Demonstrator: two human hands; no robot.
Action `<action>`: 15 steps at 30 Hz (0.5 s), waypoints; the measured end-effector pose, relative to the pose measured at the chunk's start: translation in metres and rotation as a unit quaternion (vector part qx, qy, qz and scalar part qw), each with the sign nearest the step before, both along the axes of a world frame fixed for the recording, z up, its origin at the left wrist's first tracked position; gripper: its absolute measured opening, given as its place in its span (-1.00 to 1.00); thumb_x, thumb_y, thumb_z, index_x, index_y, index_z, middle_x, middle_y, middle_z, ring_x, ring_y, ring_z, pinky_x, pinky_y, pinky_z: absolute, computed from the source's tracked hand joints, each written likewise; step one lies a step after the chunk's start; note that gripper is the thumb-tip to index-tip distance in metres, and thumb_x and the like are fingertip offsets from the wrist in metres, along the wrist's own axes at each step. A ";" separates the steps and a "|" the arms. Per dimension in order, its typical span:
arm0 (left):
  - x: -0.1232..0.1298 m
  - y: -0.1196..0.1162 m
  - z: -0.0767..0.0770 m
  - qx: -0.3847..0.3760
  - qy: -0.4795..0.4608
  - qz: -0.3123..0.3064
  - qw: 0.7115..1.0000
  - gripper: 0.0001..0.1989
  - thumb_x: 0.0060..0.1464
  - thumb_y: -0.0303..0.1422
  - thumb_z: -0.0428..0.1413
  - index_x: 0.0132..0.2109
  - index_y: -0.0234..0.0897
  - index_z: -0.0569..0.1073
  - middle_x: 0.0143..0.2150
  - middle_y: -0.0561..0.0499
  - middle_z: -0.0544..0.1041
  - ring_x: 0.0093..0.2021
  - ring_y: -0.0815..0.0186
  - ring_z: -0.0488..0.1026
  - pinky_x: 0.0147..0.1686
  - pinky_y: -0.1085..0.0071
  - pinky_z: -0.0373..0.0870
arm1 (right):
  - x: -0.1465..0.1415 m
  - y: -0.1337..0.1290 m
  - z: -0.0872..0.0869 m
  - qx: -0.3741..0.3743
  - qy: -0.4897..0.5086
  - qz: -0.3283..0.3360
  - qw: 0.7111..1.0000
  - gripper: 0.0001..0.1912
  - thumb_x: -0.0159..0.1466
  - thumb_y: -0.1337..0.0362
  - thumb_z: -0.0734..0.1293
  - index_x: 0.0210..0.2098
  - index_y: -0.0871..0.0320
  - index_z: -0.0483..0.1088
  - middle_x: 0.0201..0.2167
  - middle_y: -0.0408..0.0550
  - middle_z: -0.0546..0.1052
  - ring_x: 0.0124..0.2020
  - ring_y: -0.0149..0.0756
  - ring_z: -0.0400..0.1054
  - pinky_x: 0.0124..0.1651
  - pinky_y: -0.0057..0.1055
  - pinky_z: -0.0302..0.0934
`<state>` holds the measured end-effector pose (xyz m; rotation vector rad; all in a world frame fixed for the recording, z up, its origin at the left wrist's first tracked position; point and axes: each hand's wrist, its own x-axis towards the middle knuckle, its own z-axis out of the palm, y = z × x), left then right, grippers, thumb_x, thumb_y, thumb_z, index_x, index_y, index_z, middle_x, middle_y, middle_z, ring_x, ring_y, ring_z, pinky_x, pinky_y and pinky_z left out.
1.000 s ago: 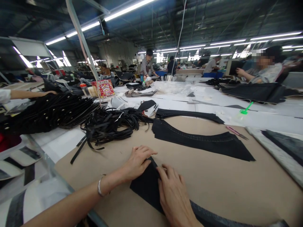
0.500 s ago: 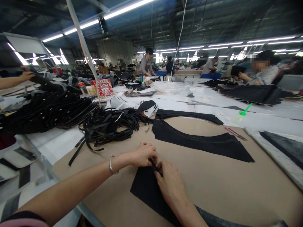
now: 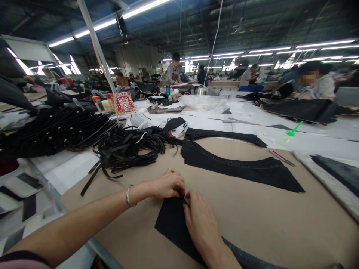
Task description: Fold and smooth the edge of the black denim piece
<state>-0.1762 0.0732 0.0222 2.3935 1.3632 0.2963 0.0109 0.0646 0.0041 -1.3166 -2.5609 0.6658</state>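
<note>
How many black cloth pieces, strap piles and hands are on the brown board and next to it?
Black fabric pieces: 3, one under the hands, one wide curved, one narrow curved
Black strap piles: 2, near, far
Hands: 2, left hand, right hand
Total: 7

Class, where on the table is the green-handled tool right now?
In the head view, the green-handled tool lies far right on the white table surface, beyond the brown cardboard sheet and the pink scissors.
</note>
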 end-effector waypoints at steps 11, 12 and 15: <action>-0.013 -0.020 -0.006 0.089 0.038 -0.056 0.994 -0.73 0.17 -0.57 0.05 -0.14 -0.08 0.51 -0.20 0.09 0.58 0.07 0.24 0.35 0.22 0.05 -0.30 | 0.014 -0.008 -0.013 0.009 0.057 0.040 0.998 -0.82 0.32 0.46 0.16 -0.22 0.14 0.36 -0.22 0.00 0.42 -0.14 -0.13 0.30 -0.07 -0.21 0.19; -0.014 -0.021 -0.006 0.099 0.046 -0.059 0.992 -0.71 0.18 -0.58 0.04 -0.12 -0.07 0.50 -0.19 0.09 0.58 0.09 0.25 0.34 0.23 0.04 -0.32 | 0.016 -0.007 -0.013 0.000 0.066 0.043 0.997 -0.81 0.32 0.46 0.16 -0.22 0.14 0.36 -0.22 0.00 0.43 -0.14 -0.14 0.30 -0.07 -0.22 0.19; -0.013 -0.025 -0.004 0.119 0.064 -0.052 0.990 -0.68 0.17 -0.59 0.02 -0.09 -0.06 0.49 -0.18 0.11 0.58 0.11 0.27 0.33 0.25 0.03 -0.34 | 0.017 -0.004 -0.009 -0.029 0.083 0.045 0.995 -0.81 0.31 0.47 0.16 -0.22 0.15 0.36 -0.22 -0.01 0.43 -0.13 -0.17 0.31 -0.06 -0.25 0.19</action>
